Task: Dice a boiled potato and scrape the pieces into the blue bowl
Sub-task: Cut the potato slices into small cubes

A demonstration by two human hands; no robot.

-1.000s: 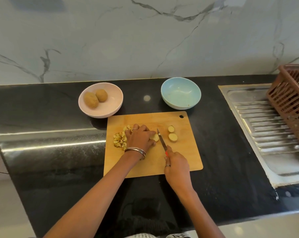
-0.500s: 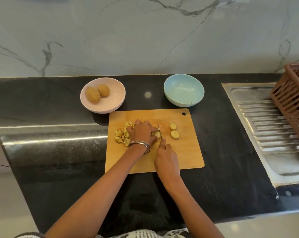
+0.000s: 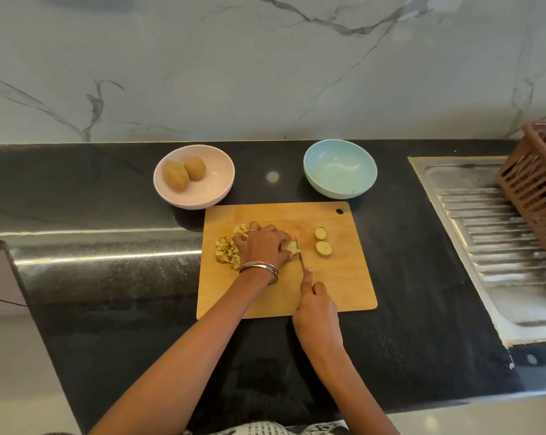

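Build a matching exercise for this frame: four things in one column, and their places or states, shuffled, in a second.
Things:
1. two whole potatoes
2. diced pieces
3. two round slices
4. knife

Places or states:
A. gripped by the right hand
B. in the pink bowl
C. on the cutting board, right of the blade
D. heaped on the board beside the left hand

Pairs: 1-B, 2-D, 3-C, 4-A

Potato piece [image 3: 290, 246] on board; blue bowl [image 3: 339, 168] upright.
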